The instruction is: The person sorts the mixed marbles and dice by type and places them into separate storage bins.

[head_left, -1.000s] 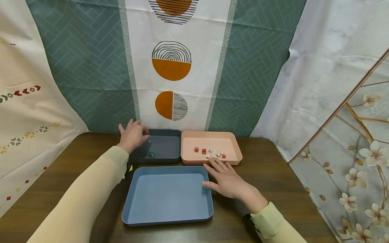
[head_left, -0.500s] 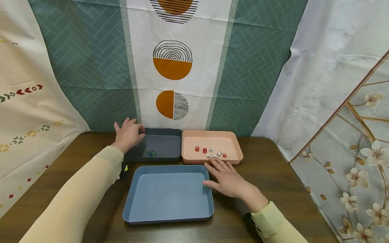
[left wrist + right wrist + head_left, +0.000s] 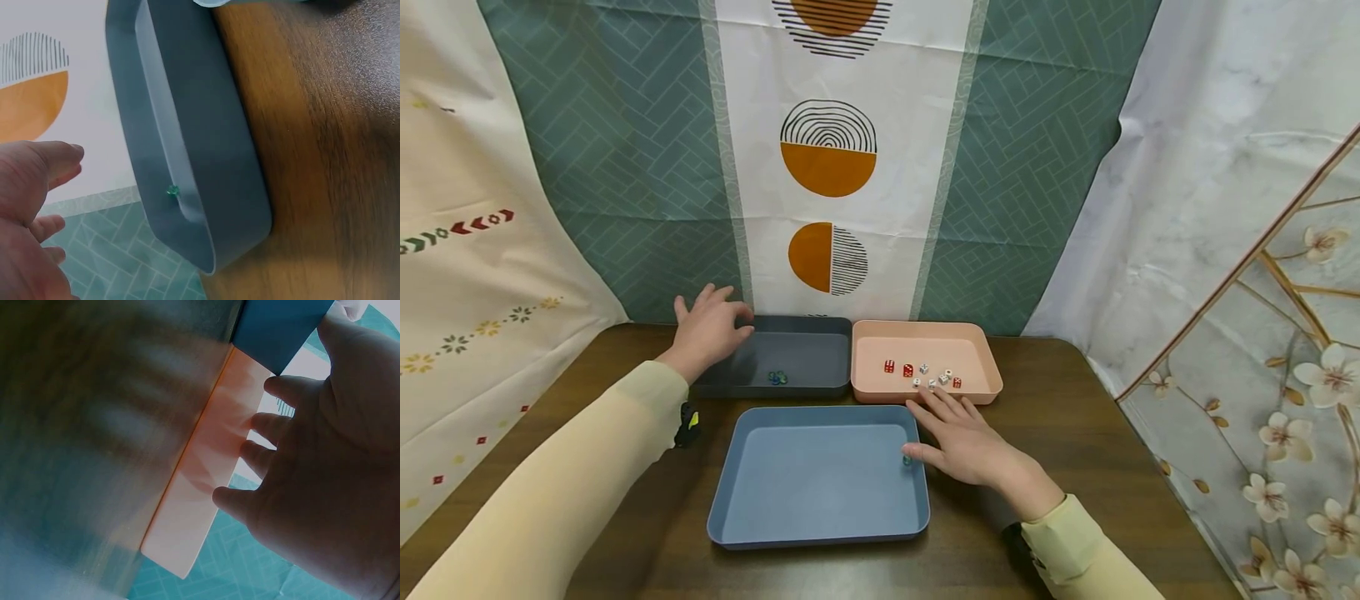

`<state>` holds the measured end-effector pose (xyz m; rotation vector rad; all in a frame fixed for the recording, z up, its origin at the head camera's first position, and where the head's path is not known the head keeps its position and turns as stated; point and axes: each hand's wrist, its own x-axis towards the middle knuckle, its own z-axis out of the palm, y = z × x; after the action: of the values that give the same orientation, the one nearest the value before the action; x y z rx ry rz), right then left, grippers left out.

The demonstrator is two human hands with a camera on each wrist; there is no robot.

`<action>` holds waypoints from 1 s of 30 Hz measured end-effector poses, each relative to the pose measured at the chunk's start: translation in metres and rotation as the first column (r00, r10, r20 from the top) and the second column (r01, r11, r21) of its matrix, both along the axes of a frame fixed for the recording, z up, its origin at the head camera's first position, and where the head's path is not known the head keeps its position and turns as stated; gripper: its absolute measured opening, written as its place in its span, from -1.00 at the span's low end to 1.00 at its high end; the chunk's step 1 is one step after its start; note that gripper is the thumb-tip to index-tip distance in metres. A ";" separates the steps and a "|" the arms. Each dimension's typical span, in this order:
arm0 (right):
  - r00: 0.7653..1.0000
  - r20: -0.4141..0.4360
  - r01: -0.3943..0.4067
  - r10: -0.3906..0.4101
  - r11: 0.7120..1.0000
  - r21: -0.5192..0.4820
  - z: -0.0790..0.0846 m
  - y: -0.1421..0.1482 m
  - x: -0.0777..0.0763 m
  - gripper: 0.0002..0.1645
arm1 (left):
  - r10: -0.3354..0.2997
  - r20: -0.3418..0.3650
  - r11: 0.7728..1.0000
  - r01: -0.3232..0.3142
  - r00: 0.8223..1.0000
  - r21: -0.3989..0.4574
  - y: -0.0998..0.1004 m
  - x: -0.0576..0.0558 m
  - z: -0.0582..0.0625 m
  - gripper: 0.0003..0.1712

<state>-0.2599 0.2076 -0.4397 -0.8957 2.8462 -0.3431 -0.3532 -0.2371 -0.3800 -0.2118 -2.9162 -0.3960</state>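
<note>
My left hand (image 3: 706, 335) hovers at the left end of a dark grey tray (image 3: 805, 329), its fingers apart in the head view and nothing visible in them. Small green and blue pieces (image 3: 778, 377) lie in that tray. The left wrist view shows one green piece (image 3: 173, 190) inside, to the side of the thumb and fingers. My right hand (image 3: 966, 443) has its fingers spread, with fingertips at the front rim of a pink tray (image 3: 917, 329). Its thumb reaches over the right rim of a blue tray (image 3: 820, 483), where a small green piece (image 3: 907, 460) shows beneath the thumb.
Red dice (image 3: 908, 370) and white dice (image 3: 943, 378) sit toward the front of the pink tray. Pink and dark trays stand side by side against the hanging cloth (image 3: 827, 75), behind the blue tray. All rest on a brown wooden table (image 3: 1075, 433).
My left hand has drifted left over the dark tray, uncovering more of its left end. The right hand and the trays keep their places while the head view shifts slightly.
</note>
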 end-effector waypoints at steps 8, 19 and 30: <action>1.000 0.005 0.003 -0.003 1.000 0.008 0.001 -0.001 0.000 0.02 | -0.039 0.006 0.999 0.039 0.999 0.009 0.009 0.017 0.006 -0.64; 1.000 0.007 0.005 -0.005 1.000 -0.001 0.001 -0.001 0.001 0.03 | -0.168 -0.036 0.986 0.168 0.985 0.008 0.046 0.044 -0.005 -0.65; 1.000 0.007 -0.006 0.006 1.000 -0.016 0.002 0.000 0.000 0.03 | -0.277 -0.056 0.960 0.278 0.959 0.007 0.083 0.063 -0.013 -0.68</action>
<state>-0.2599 0.2078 -0.4373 -0.9047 2.8379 -0.3681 -0.2903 -0.1545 -0.3931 -0.6250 -2.8330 -0.4448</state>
